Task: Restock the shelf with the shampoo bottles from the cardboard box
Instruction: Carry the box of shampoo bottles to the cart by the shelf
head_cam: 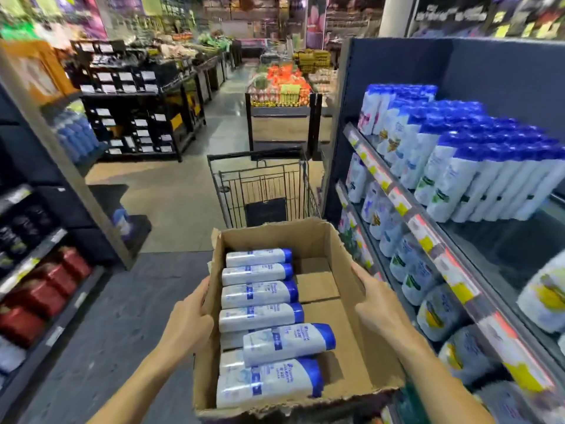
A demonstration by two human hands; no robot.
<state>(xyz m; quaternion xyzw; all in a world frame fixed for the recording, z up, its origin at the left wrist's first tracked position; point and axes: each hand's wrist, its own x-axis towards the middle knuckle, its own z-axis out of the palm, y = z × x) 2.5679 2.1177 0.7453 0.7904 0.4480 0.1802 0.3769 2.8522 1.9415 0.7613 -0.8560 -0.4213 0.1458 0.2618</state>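
Observation:
An open cardboard box (351, 304) is held in front of me, one hand on each side. My left hand (188, 319) grips its left wall and my right hand (377, 304) grips its right wall. Several white shampoo bottles with blue caps (260, 293) lie on their sides in a row along the box's left half; the right half shows bare cardboard. To my right runs the shelf (425, 228), with rows of matching white and blue bottles (452, 166) on top and a bare dark stretch at its near end.
A black wire shopping cart (263, 185) stands just beyond the box in the aisle. Shelving with red and dark packs (39, 289) lines the left. Produce stands (281, 87) sit farther ahead across the open floor.

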